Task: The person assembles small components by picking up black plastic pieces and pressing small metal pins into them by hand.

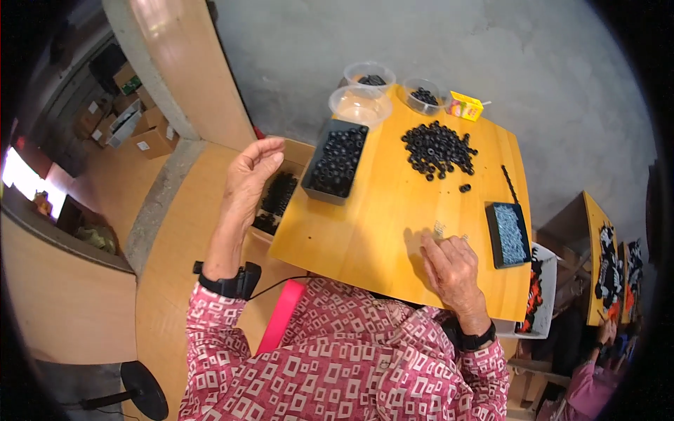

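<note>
My left hand (254,168) is raised beside the table's left edge, near a cardboard box (300,151) that holds black parts (279,195). Its fingers are bent and drawn together toward the thumb; whatever lies between them, if anything, does not show. On the yellow tabletop (337,242), my right hand (453,270) rests near the front edge, its fingers slightly bent and apart. A few tiny light-coloured pieces (439,228) lie by its fingertips. To its right stands a black tray (499,238) of small bluish-grey pieces (510,231), too fine to name.
A dark bin (325,194) of black ring-shaped parts stands at the table's left. More rings (437,147) are heaped farther back, before clear plastic bowls (359,107) and a yellow carton (465,107). A white crate (544,309) sits right of the table. Another person's sleeve (590,389) shows lower right.
</note>
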`<state>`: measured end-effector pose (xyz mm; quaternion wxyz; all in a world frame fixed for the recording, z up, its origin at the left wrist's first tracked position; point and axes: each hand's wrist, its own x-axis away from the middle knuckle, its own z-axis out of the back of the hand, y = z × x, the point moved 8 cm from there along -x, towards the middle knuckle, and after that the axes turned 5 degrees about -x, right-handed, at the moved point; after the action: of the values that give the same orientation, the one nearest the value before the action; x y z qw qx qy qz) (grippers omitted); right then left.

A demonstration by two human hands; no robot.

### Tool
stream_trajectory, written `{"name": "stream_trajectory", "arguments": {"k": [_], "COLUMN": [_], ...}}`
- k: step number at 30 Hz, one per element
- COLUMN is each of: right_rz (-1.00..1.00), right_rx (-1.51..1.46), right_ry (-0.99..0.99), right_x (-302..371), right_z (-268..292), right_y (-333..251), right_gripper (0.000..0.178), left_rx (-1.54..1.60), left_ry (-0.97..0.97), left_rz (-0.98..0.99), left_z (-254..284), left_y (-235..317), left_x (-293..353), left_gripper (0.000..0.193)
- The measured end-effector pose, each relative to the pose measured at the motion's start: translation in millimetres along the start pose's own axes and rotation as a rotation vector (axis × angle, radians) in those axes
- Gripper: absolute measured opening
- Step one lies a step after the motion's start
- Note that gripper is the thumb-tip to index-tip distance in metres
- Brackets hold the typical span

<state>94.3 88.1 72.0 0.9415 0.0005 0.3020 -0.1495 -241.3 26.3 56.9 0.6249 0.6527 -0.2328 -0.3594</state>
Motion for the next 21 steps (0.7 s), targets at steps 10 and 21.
{"name": "stream_trajectory", "arguments": {"k": [10, 21], "right_rz": [0.016, 0.004], "right_rx": [-0.037, -0.033], "right_ry": [-0.004, -0.035], "right_x": [14, 23], "right_z": [-19, -24], "right_y": [6, 9], "right_gripper": [0.025, 0.024], "left_rx": [0.724, 0.863], "left_ry": [-0.826, -0.873], "left_rz": [-0.324, -0.306], "left_z": [-109, 200], "left_y": [190, 26], "left_x": [76, 67], "left_gripper": [0.032, 0.033]}}
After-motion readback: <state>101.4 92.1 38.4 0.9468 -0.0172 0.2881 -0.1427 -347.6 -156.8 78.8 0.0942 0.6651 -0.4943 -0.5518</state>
